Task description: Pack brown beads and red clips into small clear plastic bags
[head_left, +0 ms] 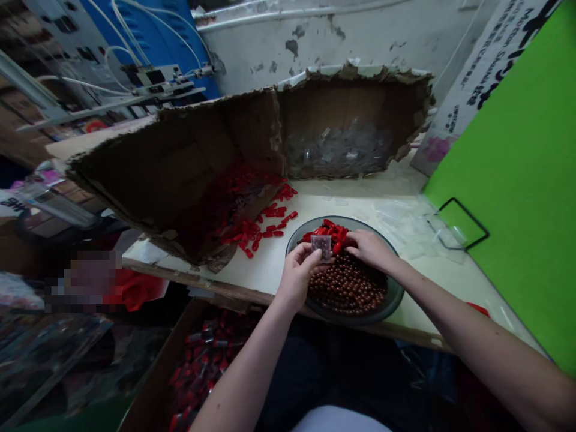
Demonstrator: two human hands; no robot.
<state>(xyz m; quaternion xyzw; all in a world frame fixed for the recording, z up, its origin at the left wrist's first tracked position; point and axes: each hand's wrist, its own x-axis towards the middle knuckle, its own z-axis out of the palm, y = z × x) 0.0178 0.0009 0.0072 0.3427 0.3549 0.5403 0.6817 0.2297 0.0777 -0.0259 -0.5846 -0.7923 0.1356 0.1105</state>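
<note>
A round grey basin (395, 298) sits at the table's front edge, holding a mass of shiny brown beads (353, 288). Small red plastic pieces (330, 230) lie over the beads at the far left of the basin. Pinched between thumb and fingers of my left hand (300, 270) is a small clear plastic box (321, 245), held above the basin's left side; what is inside it is too small to tell. My right hand (369, 247) reaches into the basin from the right, its fingertips closed at the red pieces.
A torn cardboard box (180, 162) stands behind, with red pieces spilling from its left part and clear plastic pieces (346, 147) in its right part. Clear bags (400, 222) lie right of the basin, near a green panel (517, 180). Below left is a carton of red-and-clear packages (202, 366).
</note>
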